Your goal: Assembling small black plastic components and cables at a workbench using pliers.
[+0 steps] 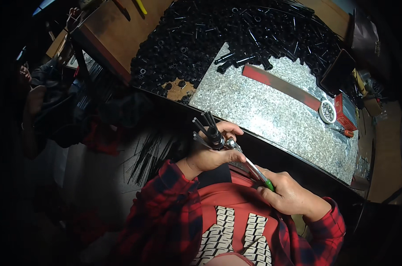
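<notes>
My left hand [205, 158] is closed around a black cylindrical part [215, 136] with several thin dark rods standing out of it. My right hand [290, 194] grips the green handle of a ratchet wrench [255, 170]. The wrench's shiny head sits right beside the black part, between my left thumb and fingers. Whether the head is seated on the part cannot be made out. Both hands are in front of my body, just short of the table's near edge.
A speckled stone slab [258, 104] covers the tabletop. Black parts [187, 48] lie heaped behind it. On the slab are a flat bar with red paint [283, 88], a white bowl of small metal pieces [327, 111], a red box [344, 111] and an orange-handled screwdriver [346, 132]. Another person [34, 99] is at the left.
</notes>
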The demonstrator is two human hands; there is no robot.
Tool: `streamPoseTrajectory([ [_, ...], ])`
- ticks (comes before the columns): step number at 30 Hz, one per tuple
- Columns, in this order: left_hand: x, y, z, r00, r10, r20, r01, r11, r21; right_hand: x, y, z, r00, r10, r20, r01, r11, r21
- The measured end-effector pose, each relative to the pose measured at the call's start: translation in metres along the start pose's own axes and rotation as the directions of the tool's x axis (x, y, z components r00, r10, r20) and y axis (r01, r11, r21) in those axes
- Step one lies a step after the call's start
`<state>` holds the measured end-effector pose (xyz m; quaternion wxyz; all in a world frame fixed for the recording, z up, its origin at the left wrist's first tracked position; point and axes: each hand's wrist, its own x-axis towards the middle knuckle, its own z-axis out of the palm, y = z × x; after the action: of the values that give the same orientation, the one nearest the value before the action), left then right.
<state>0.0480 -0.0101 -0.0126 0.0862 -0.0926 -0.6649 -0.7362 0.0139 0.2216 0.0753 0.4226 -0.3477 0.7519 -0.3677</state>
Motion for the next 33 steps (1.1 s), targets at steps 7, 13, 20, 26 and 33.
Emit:
streamPoseTrajectory([
  [7, -0.002, -0.003, -0.002, 1.000, -0.023, -0.005, 0.023, 0.999, -0.027, -0.003, -0.001, 0.001, 1.000, -0.009, -0.017, 0.009, 1.000, -0.006],
  [13, -0.002, -0.004, -0.001, 1.000, 0.010, 0.005, -0.010, 0.999, 0.046, -0.004, -0.002, 0.003, 0.999, -0.018, -0.028, 0.017, 1.000, -0.023],
  [20, -0.002, -0.004, 0.000, 1.000, 0.008, 0.016, -0.009, 0.997, 0.077, -0.005, -0.008, 0.002, 0.999, 0.035, -0.021, -0.036, 0.998, -0.042],
  [26, 0.002, -0.002, 0.002, 0.999, 0.039, 0.023, -0.042, 0.991, 0.123, -0.002, 0.000, 0.014, 0.986, -0.076, -0.150, 0.052, 0.986, -0.158],
  [33, 0.004, -0.002, -0.005, 0.994, -0.088, 0.068, 0.102, 0.965, -0.242, 0.008, -0.004, 0.006, 0.997, -0.021, -0.071, 0.011, 0.991, -0.136],
])
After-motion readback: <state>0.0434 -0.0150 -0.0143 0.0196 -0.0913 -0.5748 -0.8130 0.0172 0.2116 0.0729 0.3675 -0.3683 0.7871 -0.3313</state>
